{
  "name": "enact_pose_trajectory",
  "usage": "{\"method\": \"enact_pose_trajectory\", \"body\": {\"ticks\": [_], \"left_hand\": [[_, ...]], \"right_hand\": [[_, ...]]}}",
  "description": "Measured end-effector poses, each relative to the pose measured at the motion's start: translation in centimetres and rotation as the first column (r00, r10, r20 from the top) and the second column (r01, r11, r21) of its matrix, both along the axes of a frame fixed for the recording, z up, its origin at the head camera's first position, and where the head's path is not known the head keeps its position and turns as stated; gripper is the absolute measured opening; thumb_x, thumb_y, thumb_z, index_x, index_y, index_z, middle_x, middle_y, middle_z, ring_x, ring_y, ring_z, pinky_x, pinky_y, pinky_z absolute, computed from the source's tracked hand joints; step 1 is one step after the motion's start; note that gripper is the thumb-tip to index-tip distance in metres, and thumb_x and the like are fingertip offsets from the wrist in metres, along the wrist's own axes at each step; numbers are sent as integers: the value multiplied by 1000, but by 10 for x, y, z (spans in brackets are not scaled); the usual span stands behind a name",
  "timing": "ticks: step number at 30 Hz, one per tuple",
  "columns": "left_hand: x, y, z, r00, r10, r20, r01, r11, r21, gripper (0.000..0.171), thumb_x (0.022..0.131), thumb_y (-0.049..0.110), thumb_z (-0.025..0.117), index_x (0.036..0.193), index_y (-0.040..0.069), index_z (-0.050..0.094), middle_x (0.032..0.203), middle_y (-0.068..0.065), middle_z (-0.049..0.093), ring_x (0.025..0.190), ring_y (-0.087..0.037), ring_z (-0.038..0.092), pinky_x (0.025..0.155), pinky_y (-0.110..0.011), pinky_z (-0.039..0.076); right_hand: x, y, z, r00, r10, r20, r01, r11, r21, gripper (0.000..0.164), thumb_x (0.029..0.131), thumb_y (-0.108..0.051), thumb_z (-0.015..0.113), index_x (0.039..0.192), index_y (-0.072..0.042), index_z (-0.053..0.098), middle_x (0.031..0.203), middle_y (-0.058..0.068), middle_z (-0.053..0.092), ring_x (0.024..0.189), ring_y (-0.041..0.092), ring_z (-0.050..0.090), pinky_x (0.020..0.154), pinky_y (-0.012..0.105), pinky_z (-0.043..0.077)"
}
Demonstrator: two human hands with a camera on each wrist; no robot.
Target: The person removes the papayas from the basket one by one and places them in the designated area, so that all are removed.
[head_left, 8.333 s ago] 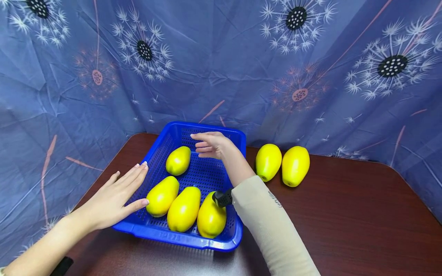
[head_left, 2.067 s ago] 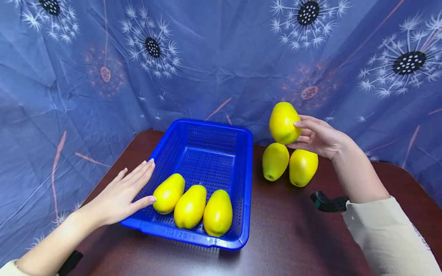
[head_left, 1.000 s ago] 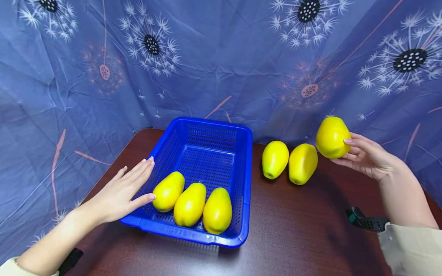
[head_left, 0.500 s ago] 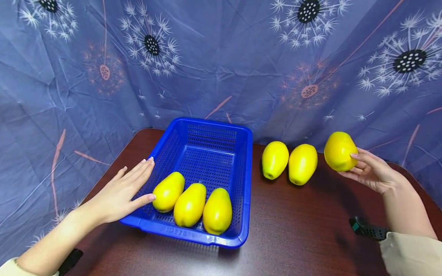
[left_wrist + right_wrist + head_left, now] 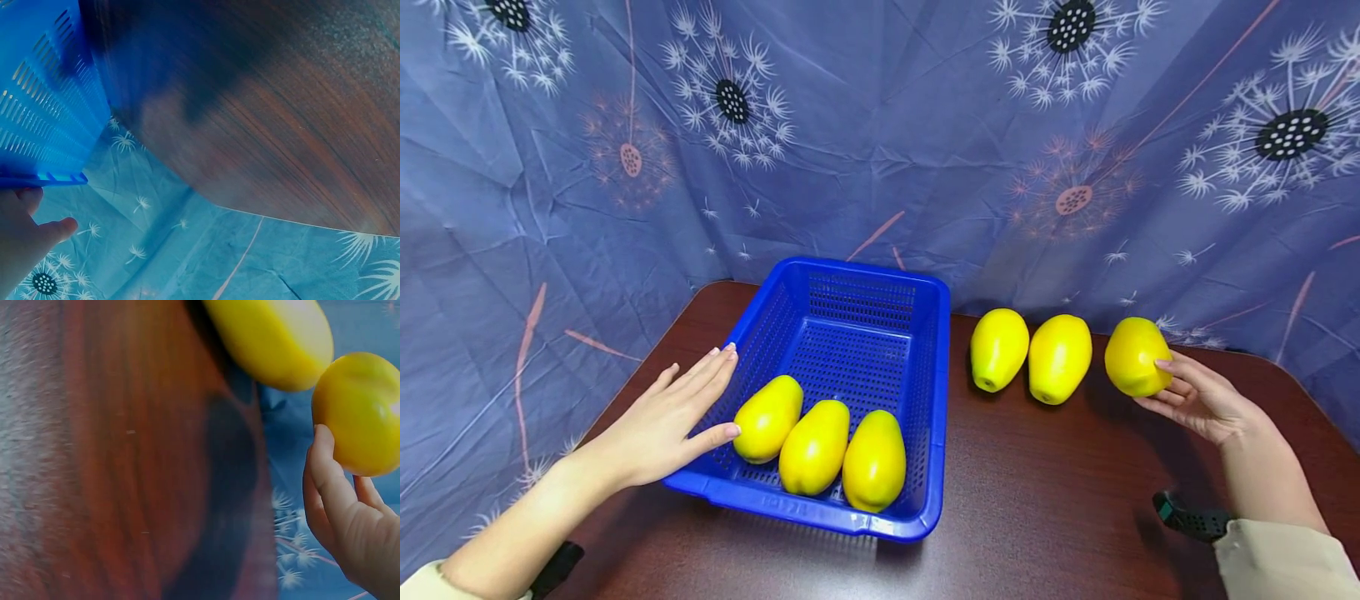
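Note:
In the head view my right hand [image 5: 1206,400] grips a yellow papaya [image 5: 1137,357] low over the back right of the table. Thumb and fingertips hold its near side in the right wrist view, where the held papaya [image 5: 359,415] shows its rounded end. My left hand [image 5: 662,421] lies with straight fingers against the left rim of a blue perforated basket [image 5: 936,433]. Three papayas sit in a row at the basket's front: a left one [image 5: 767,419], a middle one [image 5: 814,447] and a right one [image 5: 874,461].
Two more papayas stand side by side right of the basket, one left [image 5: 998,350] and one right [image 5: 1059,360]. The dark wooden table [image 5: 1037,500] ends at a blue curtain [image 5: 880,167] with dandelion print. A black wrist strap [image 5: 1191,517] juts below the right wrist.
Since the oldest frame one papaya has left the basket's back. My right hand has carried it past the two table papayas, rightward and then down. My left hand stays at the rim.

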State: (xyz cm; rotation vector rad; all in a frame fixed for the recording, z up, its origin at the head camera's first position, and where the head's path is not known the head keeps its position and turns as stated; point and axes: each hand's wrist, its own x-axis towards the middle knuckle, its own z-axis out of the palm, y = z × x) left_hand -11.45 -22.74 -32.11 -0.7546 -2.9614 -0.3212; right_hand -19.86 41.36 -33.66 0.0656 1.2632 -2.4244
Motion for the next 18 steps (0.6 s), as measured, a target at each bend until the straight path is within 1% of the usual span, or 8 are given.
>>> {"method": "enact_pose_trajectory", "body": {"ticks": [5,9,13,16,18], "left_hand": [[0,0,1,1000,-1,12,1,1000,5,78,93,50,47,149,6,16,155,-10,16,141,-28,12,106,-61,13],[-1,-1,1,1000,-2,13,2,1000,11,78,93,50,47,149,6,16,155,-10,16,142,-27,11,106,-61,12],[-1,-2,0,1000,-4,6,4,1000,12,77,93,49,48,149,6,17,155,-11,16,141,-28,12,106,-61,13],[-1,-1,0,1000,-5,10,5,1000,11,78,93,49,47,149,6,16,155,-10,16,142,-27,11,106,-61,13],[-1,-1,0,1000,-3,16,3,1000,12,78,93,50,47,149,6,16,155,-11,15,142,-26,10,106,-62,13]], "right_hand": [[0,1,-11,996,-63,59,57,994,89,29,96,-6,44,92,-15,72,89,9,67,81,26,67,71,44,55],[-4,-2,-19,987,-118,107,96,976,194,23,94,-8,50,86,-19,70,85,6,65,78,23,66,70,42,55],[-8,-5,-26,980,-139,140,90,948,306,13,93,-12,54,87,-22,60,85,2,62,78,20,64,71,40,55],[-9,-5,-28,978,-145,147,86,934,347,12,93,-14,54,88,-23,57,85,1,60,78,18,64,71,39,55],[-10,-5,-28,976,-152,156,88,930,357,11,93,-14,55,88,-23,57,84,0,60,77,18,64,71,39,55]]}}
